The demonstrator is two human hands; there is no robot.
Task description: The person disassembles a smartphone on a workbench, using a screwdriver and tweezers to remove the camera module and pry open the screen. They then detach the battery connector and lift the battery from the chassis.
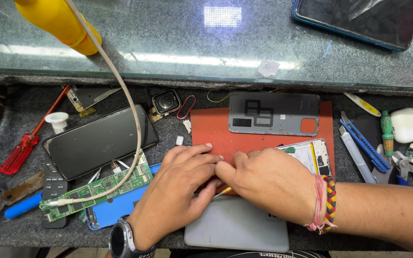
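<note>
Orange mat [211, 129] matt, rubbery; phone back cover [273, 113] matt grey plastic; countertop [168, 43] glossy glass.

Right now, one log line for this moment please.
left hand: on red mat | right hand: pinching thin tool | opened phone: under right hand

Hands hide most of opened phone [311, 155]; grip unclear.

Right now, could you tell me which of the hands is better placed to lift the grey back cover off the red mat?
Probably the right hand: the grey back cover lies directly beyond it on the red mat, while the left hand sits further left.
</note>
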